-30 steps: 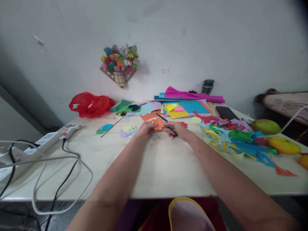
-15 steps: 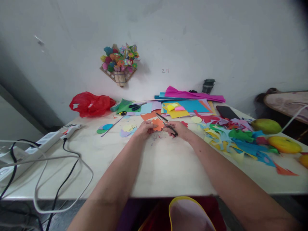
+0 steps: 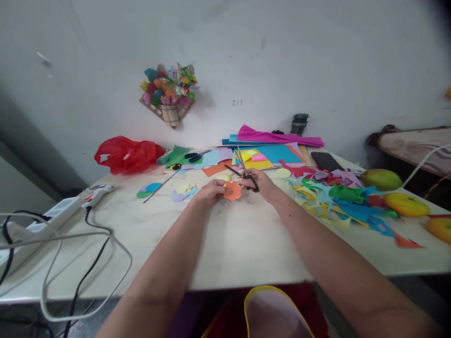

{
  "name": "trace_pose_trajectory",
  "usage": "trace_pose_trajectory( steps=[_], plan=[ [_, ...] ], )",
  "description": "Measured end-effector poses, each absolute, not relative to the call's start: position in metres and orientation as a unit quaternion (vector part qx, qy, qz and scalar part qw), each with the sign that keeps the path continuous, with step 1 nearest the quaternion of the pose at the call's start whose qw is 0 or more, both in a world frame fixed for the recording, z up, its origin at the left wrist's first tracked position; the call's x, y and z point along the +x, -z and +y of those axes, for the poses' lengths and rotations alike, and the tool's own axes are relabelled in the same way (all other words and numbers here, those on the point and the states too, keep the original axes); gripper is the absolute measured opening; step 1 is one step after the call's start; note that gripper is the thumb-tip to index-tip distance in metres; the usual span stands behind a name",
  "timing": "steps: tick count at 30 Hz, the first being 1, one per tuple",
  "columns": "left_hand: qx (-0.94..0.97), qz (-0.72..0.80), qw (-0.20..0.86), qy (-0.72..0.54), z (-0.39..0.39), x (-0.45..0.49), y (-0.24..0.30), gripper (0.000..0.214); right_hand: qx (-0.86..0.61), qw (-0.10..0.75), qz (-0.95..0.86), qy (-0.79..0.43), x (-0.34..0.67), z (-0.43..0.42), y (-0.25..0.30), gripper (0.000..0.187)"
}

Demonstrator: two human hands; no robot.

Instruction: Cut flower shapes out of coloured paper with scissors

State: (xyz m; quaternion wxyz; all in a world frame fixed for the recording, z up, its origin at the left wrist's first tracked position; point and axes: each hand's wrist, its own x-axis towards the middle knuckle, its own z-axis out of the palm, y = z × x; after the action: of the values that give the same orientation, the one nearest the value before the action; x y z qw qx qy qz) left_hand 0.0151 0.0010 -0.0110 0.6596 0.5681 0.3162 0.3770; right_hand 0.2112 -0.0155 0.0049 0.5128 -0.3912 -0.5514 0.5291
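Observation:
My left hand (image 3: 212, 191) pinches the left edge of an orange paper flower (image 3: 232, 191) with scalloped petals, held just over the table. A pair of scissors (image 3: 243, 162) is in my right hand (image 3: 259, 183), close beside the flower; its blades are apart and point up and away from me. A yellow paper piece (image 3: 223, 177) shows right behind the flower. To the left of my left hand lie pale yellow and lilac paper cutouts (image 3: 183, 191). Farther left are a blue paper circle (image 3: 153, 187), a green one (image 3: 143, 194) and a thin purple strip (image 3: 161, 186).
Colourful paper scraps (image 3: 348, 193) and mangoes (image 3: 406, 204) cover the right side, near a phone (image 3: 327, 161). Paper sheets (image 3: 278, 154) and dark-handled scissors (image 3: 195, 156) lie at the back. A red plastic bag (image 3: 127, 155) and a cabled power strip (image 3: 58, 213) are left.
The scissors have swung away from the flower, with their blades now wider apart and pointing more upward. The flower shows flatter and more fully. The whole view has shifted slightly.

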Motion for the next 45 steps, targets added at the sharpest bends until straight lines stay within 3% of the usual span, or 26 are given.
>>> trace_pose_trajectory(
  steps=[7,29,45],
  plan=[
    [0.586,0.336,0.658,-0.332,0.000,0.020,0.013,0.015,-0.367,0.496,-0.575,-0.537,0.204,-0.010,0.002,0.047],
    [0.478,0.366,0.622,-0.501,0.006,0.016,0.013,0.025,-0.393,0.510,-0.554,-0.528,0.199,-0.015,0.003,0.036],
    [0.457,0.308,0.597,-0.583,0.010,0.010,0.013,0.028,-0.406,0.351,-0.648,-0.540,0.218,-0.021,-0.004,0.021]
  ],
)
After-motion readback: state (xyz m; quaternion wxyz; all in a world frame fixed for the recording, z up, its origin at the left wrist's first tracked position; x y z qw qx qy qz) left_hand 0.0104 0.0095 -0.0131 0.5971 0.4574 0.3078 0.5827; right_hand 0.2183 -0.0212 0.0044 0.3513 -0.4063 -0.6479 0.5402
